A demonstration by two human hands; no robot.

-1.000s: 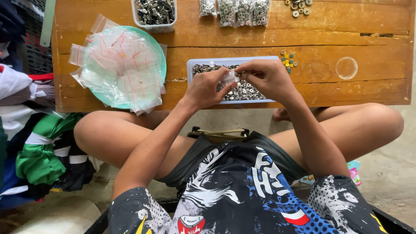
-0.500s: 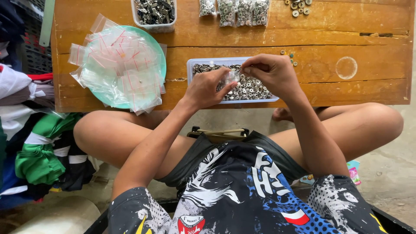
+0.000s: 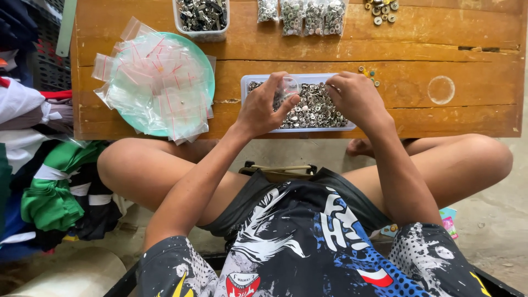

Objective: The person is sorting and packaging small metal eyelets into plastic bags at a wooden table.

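A shallow clear tray (image 3: 248, 81) full of small silver metal rings (image 3: 314, 110) sits near the front edge of a low wooden table (image 3: 467, 49). My left hand (image 3: 264, 109) hovers over the tray's left part and pinches a small clear plastic bag (image 3: 288, 88) between thumb and fingers. My right hand (image 3: 357, 99) rests over the tray's right part, fingers curled down among the rings; what the fingertips pinch is hidden.
A green plate (image 3: 204, 60) piled with small clear zip bags (image 3: 157, 82) lies to the left. At the back stand a clear tub of dark metal parts (image 3: 201, 16), filled bags of rings (image 3: 308, 14) and loose rings (image 3: 380, 10). Folded clothes (image 3: 49, 187) lie on the floor at left.
My right hand has shifted right and down, away from the bag and into the rings. My left hand keeps the bag in about the same place.
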